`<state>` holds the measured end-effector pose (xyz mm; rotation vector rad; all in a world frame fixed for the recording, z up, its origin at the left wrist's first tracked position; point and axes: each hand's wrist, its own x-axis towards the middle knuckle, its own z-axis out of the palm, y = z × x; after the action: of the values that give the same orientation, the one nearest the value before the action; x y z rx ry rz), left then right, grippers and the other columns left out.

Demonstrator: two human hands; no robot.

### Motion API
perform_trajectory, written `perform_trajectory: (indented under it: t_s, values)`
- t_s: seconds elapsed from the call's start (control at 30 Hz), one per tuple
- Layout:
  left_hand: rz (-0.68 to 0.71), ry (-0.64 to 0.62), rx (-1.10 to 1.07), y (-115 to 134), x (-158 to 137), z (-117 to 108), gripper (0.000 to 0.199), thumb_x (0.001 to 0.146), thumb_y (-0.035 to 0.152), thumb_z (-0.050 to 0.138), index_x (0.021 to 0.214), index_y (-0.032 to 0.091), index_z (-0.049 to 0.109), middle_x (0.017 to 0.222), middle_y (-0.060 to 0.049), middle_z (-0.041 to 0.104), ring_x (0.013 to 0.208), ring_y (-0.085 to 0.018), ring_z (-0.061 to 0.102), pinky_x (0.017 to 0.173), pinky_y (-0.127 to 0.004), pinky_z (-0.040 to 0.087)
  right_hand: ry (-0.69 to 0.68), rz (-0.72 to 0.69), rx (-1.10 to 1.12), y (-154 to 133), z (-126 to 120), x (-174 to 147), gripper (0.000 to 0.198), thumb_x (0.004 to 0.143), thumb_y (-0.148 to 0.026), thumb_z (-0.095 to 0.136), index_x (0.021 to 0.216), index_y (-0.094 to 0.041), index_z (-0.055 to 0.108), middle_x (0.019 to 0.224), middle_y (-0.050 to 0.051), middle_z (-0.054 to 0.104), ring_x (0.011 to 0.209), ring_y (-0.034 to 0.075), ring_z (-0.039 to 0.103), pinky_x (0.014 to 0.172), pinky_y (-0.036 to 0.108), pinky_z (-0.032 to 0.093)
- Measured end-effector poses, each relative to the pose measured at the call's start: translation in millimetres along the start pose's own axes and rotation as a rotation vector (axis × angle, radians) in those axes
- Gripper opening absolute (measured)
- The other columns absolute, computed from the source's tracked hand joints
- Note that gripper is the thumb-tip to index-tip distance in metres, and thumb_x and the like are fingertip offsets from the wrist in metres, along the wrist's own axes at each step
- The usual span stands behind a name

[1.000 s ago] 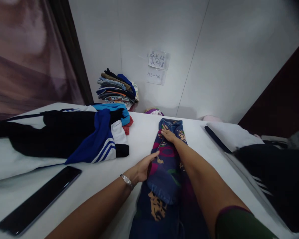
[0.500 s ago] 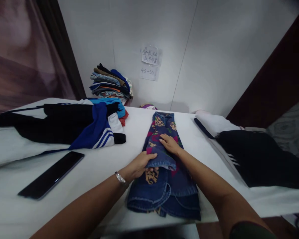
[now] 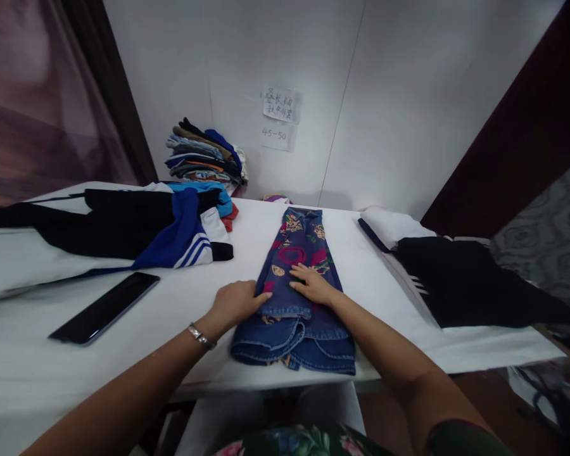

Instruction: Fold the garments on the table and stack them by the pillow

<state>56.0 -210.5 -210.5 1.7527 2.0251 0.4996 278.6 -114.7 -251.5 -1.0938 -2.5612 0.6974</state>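
A folded blue denim garment (image 3: 294, 278) with pink, tan and green patterns lies lengthwise on the white-covered table in front of me. My left hand (image 3: 240, 301) is at its left edge; the thumb rests on top of the cloth and the other fingers are curled at the side, partly hidden. Flat on the middle of the garment lies my right hand (image 3: 313, 285), its fingers spread. At the near end, several layers of denim hem overlap.
A black phone (image 3: 105, 308) lies on the left, below a black and blue garment (image 3: 123, 228). Behind it stands a stack of folded clothes (image 3: 204, 155). Black folded clothing (image 3: 465, 278) lies on the right. Handwritten paper signs (image 3: 281, 117) hang on the wall.
The top denim layer, lifted at its near end before, now lies flatter. My left hand has shifted from under that end to the left edge; my right hand stays on the cloth.
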Motion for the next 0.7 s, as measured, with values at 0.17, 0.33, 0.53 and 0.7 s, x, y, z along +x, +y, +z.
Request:
perform_trajectory:
  t_s: [0.17, 0.33, 0.53, 0.7]
  values:
    - [-0.151, -0.081, -0.204, -18, -4, -3, 0.079, 0.067, 0.073, 0.054, 0.117, 0.013, 0.058, 0.092, -0.013, 0.071, 0.084, -0.029, 0.067, 0.067, -0.033, 0.046, 0.36, 0.223, 0.1, 35, -16, -26, 0.046, 0.085, -0.03, 0.056, 0.129, -0.021, 0.058, 0.144, 0.009, 0.048, 0.137, 0.025, 0.037, 0.113, 0.046, 0.027]
    - [-0.206, -0.269, -0.623, -14, -2, 13, 0.08, 0.06, 0.067, 0.068, 0.114, 0.009, 0.061, 0.083, -0.01, 0.073, 0.071, -0.025, 0.067, 0.057, -0.029, 0.047, 0.481, 0.555, 0.487, 62, -22, -63, 0.055, 0.08, -0.027, 0.061, 0.133, -0.021, 0.052, 0.117, 0.007, 0.065, 0.094, 0.022, 0.065, 0.087, 0.037, 0.052]
    - [-0.144, -0.416, -0.819, 1, 0, 22, 0.056, 0.057, 0.051, 0.078, 0.097, 0.012, 0.069, 0.089, -0.01, 0.076, 0.083, -0.028, 0.07, 0.078, -0.035, 0.054, 0.464, 0.604, 0.929, 32, -14, -95, 0.073, 0.07, -0.03, 0.075, 0.136, -0.018, 0.045, 0.083, 0.002, 0.07, 0.07, 0.02, 0.067, 0.065, 0.033, 0.056]
    - [-0.069, -0.461, -0.958, 12, -9, 15, 0.063, 0.055, 0.034, 0.08, 0.113, 0.015, 0.062, 0.1, -0.009, 0.075, 0.087, -0.026, 0.07, 0.081, -0.037, 0.054, 0.371, 0.473, 1.288, 2, -15, -98, 0.07, 0.063, -0.023, 0.078, 0.127, -0.029, 0.048, 0.107, 0.001, 0.07, 0.089, 0.021, 0.069, 0.08, 0.037, 0.058]
